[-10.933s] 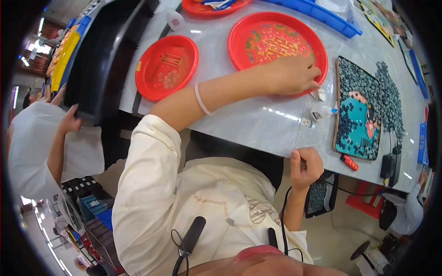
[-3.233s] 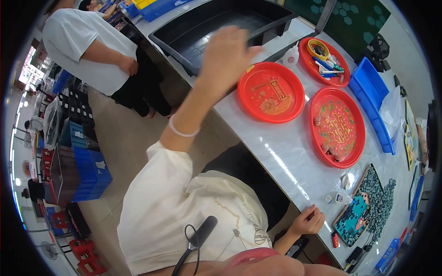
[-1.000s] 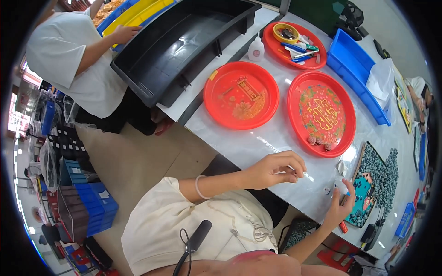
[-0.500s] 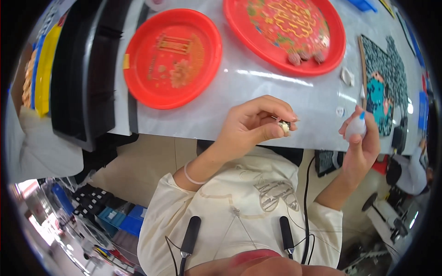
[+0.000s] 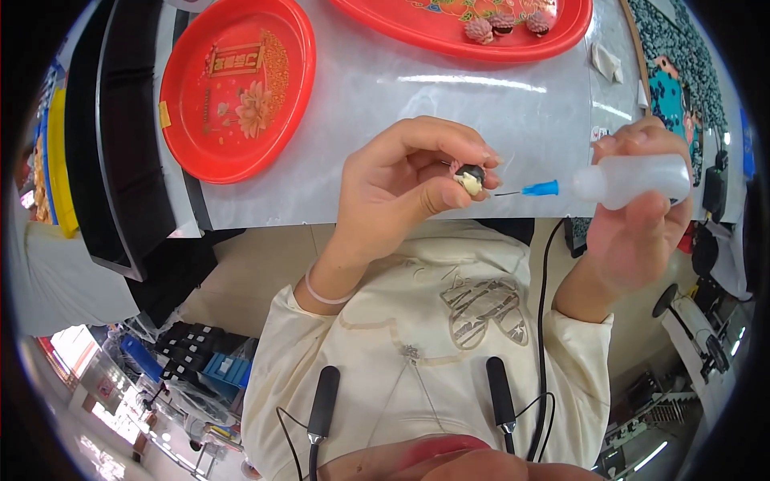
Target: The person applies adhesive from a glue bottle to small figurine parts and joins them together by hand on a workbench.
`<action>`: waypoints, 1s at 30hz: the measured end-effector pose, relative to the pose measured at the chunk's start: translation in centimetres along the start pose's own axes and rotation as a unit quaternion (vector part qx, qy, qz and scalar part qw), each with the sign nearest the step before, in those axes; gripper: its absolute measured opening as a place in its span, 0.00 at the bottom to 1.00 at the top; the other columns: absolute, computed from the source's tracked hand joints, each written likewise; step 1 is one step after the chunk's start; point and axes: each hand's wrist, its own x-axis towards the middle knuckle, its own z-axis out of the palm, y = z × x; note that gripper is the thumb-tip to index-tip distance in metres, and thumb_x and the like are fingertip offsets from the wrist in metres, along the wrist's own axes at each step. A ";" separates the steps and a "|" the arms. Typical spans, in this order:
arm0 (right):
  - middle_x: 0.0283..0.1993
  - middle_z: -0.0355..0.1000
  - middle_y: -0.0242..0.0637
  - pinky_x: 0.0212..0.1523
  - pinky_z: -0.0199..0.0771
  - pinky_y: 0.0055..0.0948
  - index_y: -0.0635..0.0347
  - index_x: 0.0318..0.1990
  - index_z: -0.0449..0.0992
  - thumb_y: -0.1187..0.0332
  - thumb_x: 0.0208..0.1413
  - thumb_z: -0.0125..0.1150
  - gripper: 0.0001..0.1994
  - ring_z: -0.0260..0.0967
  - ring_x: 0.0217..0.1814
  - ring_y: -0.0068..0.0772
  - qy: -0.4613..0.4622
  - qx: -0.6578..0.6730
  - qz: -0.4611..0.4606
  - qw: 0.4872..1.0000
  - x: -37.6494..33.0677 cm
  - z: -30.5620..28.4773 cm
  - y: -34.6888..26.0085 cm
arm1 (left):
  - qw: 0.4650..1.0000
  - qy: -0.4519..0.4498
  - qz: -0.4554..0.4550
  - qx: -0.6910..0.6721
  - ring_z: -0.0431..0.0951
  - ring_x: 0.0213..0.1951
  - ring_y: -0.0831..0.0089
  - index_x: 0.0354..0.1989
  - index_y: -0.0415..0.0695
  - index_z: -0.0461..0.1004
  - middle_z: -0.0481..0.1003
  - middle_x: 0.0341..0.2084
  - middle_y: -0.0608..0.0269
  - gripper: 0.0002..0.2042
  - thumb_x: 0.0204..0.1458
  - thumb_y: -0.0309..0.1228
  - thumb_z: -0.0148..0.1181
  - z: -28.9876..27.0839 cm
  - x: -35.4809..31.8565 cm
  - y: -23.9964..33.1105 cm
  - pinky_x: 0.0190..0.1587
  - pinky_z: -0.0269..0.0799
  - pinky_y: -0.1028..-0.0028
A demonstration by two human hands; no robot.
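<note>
**Glue tip held up to a small bead**

Head view: The left hand [image 5: 405,188] is raised above the near edge of the grey surface [image 5: 385,104], its grip pinched together on a small bead [image 5: 469,178], dark on top and cream below, caught between thumb and fingertips. A thin pale band circles that wrist. To the right, the right hand [image 5: 638,228] has its grip wrapped around a clear squeeze bottle [image 5: 634,178], which lies roughly level and points left. The bottle ends in a blue hub with a fine metal needle [image 5: 525,191], and the needle's end sits just beside the bead, not clearly touching it.

On the far left of the surface lies a round red tray [image 5: 241,88] with a printed flower pattern. A second red tray [image 5: 465,32] sits at the far edge and carries three small brownish pieces [image 5: 505,22] in a row. At the far right a mosaic board [image 5: 678,88] of dark and teal pieces rests on the surface, with small white scraps just left of it. A long black tray [image 5: 120,136] runs along the left side. The person wears a cream top, with two black straps hanging at the chest.
</note>
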 end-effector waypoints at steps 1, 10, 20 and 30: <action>0.33 0.61 0.43 0.38 0.60 0.25 0.71 0.37 0.64 0.54 0.43 0.56 0.25 0.60 0.36 0.31 0.002 0.002 0.002 1.000 0.2 0.1 0.2 | 1.000 0.006 0.002 0.011 0.72 0.29 0.71 0.33 0.38 0.65 0.69 0.30 0.52 0.15 0.40 0.35 0.59 -0.1 0.0 0.0 0.27 0.70 0.80; 0.29 0.66 0.45 0.37 0.61 0.24 0.71 0.36 0.65 0.57 0.42 0.58 0.23 0.60 0.32 0.30 0.013 -0.023 -0.004 1.000 0.3 0.3 0.6 | 0.999 0.029 -0.002 0.035 0.72 0.28 0.71 0.33 0.37 0.65 0.69 0.29 0.52 0.16 0.40 0.35 0.59 0.5 0.1 0.3 0.26 0.70 0.80; 0.26 0.68 0.45 0.18 0.55 0.23 0.68 0.33 0.66 0.56 0.32 0.66 0.25 0.55 0.19 0.27 -0.103 -0.214 -0.284 0.929 -0.1 0.5 -0.6 | 0.999 -0.037 -0.008 -0.008 0.71 0.35 0.69 0.35 0.34 0.65 0.68 0.34 0.52 0.12 0.42 0.23 0.56 -0.5 0.1 0.2 0.36 0.70 0.76; 0.31 0.67 0.47 0.21 0.59 0.20 0.65 0.34 0.65 0.56 0.35 0.65 0.24 0.60 0.23 0.28 -0.054 -0.174 -0.239 0.954 -0.6 -0.5 0.2 | 0.999 0.034 -0.016 0.030 0.72 0.30 0.69 0.32 0.38 0.65 0.69 0.29 0.53 0.15 0.39 0.33 0.60 0.3 0.4 0.2 0.28 0.70 0.80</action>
